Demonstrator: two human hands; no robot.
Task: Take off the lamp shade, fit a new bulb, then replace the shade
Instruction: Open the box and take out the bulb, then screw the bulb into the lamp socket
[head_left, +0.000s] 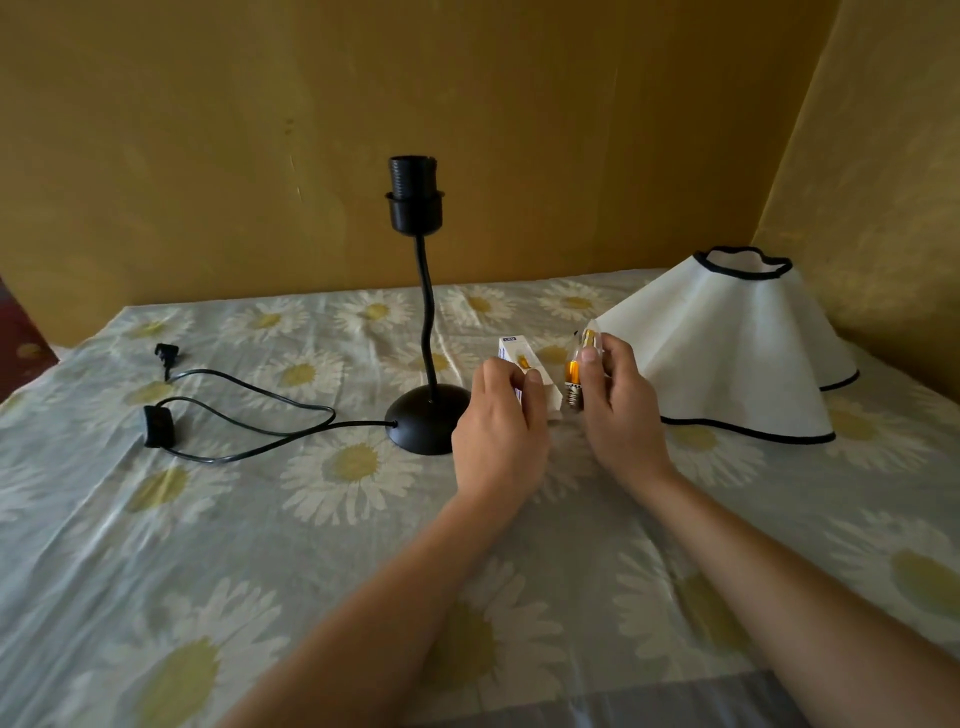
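Black metal lamp base, domed foot, wavy thin stem, threaded empty socket on top, standing on the desk under a crumpled daisy-print cloth. Shade off, right of the lamp: cream fabric, flared wavy cone, black trim, lying on the cloth. Just right of the lamp foot, right hand clamped on a candle-shaped clear bulb, amber inside, metal screw cap pointing down. Left hand closed around a small white bulb box. Black cord with switch loops left of the lamp.
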